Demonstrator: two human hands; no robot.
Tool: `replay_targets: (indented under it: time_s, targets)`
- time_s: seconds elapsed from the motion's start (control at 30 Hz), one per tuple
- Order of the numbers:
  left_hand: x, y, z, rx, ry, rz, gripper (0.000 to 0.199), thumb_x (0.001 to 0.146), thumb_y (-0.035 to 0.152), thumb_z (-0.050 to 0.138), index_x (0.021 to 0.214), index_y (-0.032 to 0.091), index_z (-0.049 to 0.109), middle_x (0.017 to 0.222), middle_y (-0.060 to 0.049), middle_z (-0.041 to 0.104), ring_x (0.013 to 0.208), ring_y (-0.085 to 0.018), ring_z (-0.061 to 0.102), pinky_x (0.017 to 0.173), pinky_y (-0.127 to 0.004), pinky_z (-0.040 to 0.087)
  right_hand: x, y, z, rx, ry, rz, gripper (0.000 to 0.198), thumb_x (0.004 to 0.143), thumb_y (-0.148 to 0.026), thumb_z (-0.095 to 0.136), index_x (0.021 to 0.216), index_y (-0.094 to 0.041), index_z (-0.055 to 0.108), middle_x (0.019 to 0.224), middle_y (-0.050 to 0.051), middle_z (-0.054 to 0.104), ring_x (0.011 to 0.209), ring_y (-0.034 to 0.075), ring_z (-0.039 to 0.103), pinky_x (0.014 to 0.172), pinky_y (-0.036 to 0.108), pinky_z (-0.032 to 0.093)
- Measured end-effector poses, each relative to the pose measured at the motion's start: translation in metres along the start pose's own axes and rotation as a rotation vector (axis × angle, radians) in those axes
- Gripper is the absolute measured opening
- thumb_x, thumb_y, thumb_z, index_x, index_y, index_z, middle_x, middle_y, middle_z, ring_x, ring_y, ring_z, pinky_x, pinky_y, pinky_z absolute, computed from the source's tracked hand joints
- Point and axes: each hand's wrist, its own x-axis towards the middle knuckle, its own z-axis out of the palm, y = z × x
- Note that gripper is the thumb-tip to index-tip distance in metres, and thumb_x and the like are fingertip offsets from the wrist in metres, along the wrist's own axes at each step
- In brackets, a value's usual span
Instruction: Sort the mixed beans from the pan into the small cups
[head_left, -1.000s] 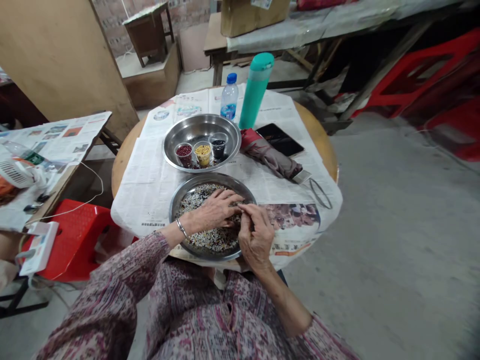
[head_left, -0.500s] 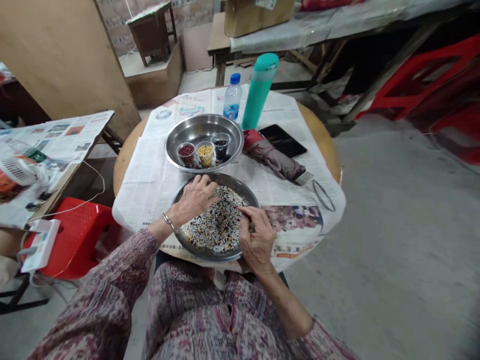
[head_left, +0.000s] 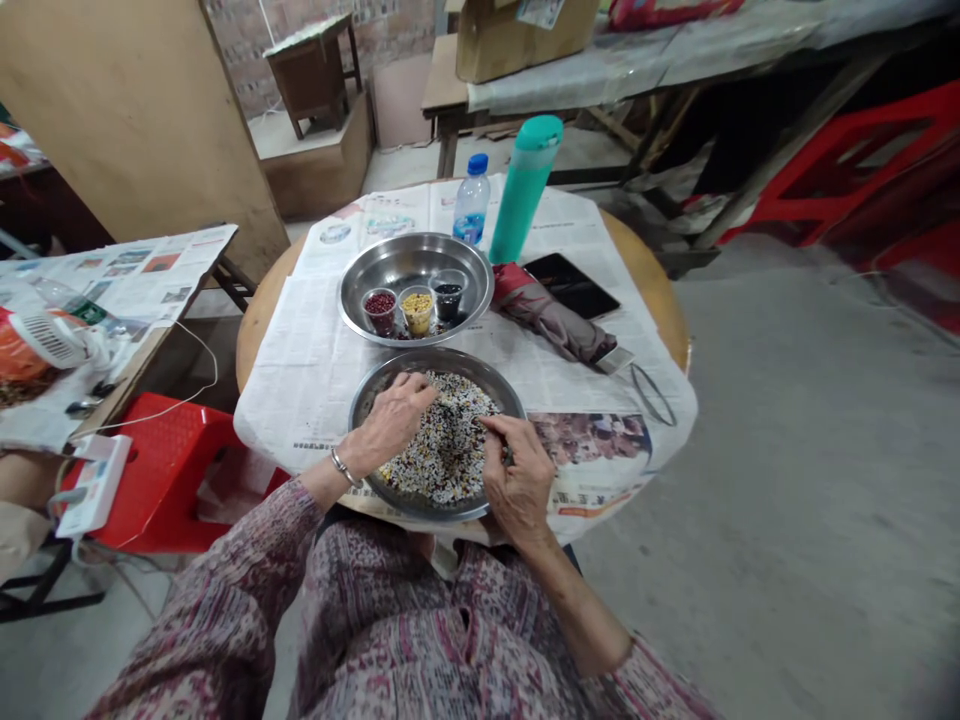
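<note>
A steel bowl (head_left: 511, 385) in front of me holds a mix of white, black, yellow and dark red grains and beans (head_left: 439, 450). My left hand (head_left: 394, 425), with a bracelet at the wrist, is over the left part of the mix, its fingers bent and drawn together. Whatever its fingertips hold is too small to see. At the bowl's right rim, my right hand (head_left: 517, 475) has thumb and forefinger pinched close above the grains; anything between them cannot be made out. Behind stands a wider steel basin (head_left: 382, 262) with clear cups of red beans (head_left: 380, 312), yellow beans (head_left: 417, 310) and black beans (head_left: 448, 298).
Newspaper (head_left: 292, 360) covers the round table. Behind and right of the basin are a water bottle (head_left: 471, 205), a teal bottle (head_left: 525, 190), a folded umbrella (head_left: 551, 315) and a dark tablet or phone (head_left: 574, 285). A red stool (head_left: 161, 480) with a power strip (head_left: 94, 485) stands left.
My left hand's fingers have drawn closer together over the grains. The right hand keeps its pinch near the rim. The whole view has shifted slightly.
</note>
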Motion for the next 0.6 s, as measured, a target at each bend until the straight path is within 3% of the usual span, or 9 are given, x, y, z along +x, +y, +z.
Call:
replay_targets:
  time_s: [0.07, 0.1, 0.2, 0.27, 0.37, 0.43, 0.6]
  targets:
    - [-0.011, -0.004, -0.002, 0.043, 0.033, -0.062, 0.024, 0.1, 0.017, 0.047, 0.12, 0.018, 0.059, 0.131, -0.011, 0.054, 0.121, -0.026, 0.048, 0.103, -0.041, 0.047, 0.0, 0.001, 0.0, 0.008, 0.012, -0.007, 0.022, 0.095, -0.014, 0.049, 0.102, -0.021, 0.069, 0.097, 0.007, 0.071, 0.093, 0.019, 0.068, 0.087, 0.037, 0.056]
    - [-0.016, -0.005, -0.003, 0.051, 0.039, -0.094, 0.027, 0.099, 0.028, 0.054, 0.124, 0.018, 0.056, 0.136, -0.012, 0.05, 0.123, -0.028, 0.046, 0.104, -0.044, 0.046, 0.0, 0.001, 0.0, 0.012, 0.014, -0.009, 0.022, 0.094, -0.014, 0.049, 0.102, -0.021, 0.069, 0.096, 0.007, 0.072, 0.093, 0.019, 0.068, 0.087, 0.036, 0.056]
    - [-0.033, -0.004, 0.0, 0.022, -0.016, -0.17, 0.059, 0.086, 0.05, 0.072, 0.13, 0.018, 0.05, 0.134, -0.015, 0.048, 0.12, -0.032, 0.047, 0.099, -0.049, 0.049, 0.0, 0.0, 0.001, 0.015, 0.005, -0.008, 0.022, 0.094, -0.014, 0.049, 0.1, -0.021, 0.069, 0.095, 0.006, 0.072, 0.091, 0.019, 0.068, 0.086, 0.036, 0.056]
    - [-0.043, 0.0, 0.003, -0.049, -0.065, -0.171, 0.05, 0.086, 0.043, 0.073, 0.125, 0.019, 0.052, 0.124, -0.012, 0.051, 0.111, -0.028, 0.052, 0.094, -0.046, 0.052, 0.001, 0.0, 0.001, 0.012, -0.01, -0.009, 0.022, 0.094, -0.014, 0.048, 0.098, -0.021, 0.069, 0.093, 0.006, 0.072, 0.09, 0.019, 0.068, 0.085, 0.036, 0.056]
    - [-0.05, 0.014, 0.006, -0.218, -0.073, -0.091, 0.02, 0.096, 0.019, 0.055, 0.115, 0.018, 0.056, 0.11, -0.006, 0.055, 0.102, -0.02, 0.057, 0.095, -0.039, 0.052, 0.001, 0.0, 0.002, 0.007, -0.016, -0.011, 0.023, 0.093, -0.014, 0.048, 0.096, -0.021, 0.069, 0.092, 0.006, 0.072, 0.088, 0.019, 0.068, 0.083, 0.036, 0.056]
    - [-0.048, 0.025, 0.008, -0.291, -0.078, -0.014, 0.023, 0.097, 0.01, 0.045, 0.114, 0.018, 0.058, 0.105, -0.005, 0.057, 0.098, -0.017, 0.058, 0.094, -0.035, 0.052, 0.001, 0.0, 0.001, 0.01, -0.005, -0.008, 0.022, 0.093, -0.015, 0.048, 0.096, -0.021, 0.069, 0.092, 0.006, 0.072, 0.087, 0.019, 0.068, 0.082, 0.036, 0.056]
    - [-0.018, 0.042, 0.019, -0.17, -0.05, 0.203, 0.023, 0.1, 0.021, 0.05, 0.119, 0.019, 0.061, 0.124, -0.008, 0.057, 0.116, -0.021, 0.052, 0.105, -0.039, 0.047, -0.002, 0.0, 0.0, 0.017, 0.118, 0.015, 0.019, 0.092, -0.016, 0.052, 0.096, -0.021, 0.07, 0.092, 0.006, 0.072, 0.088, 0.019, 0.068, 0.083, 0.037, 0.056]
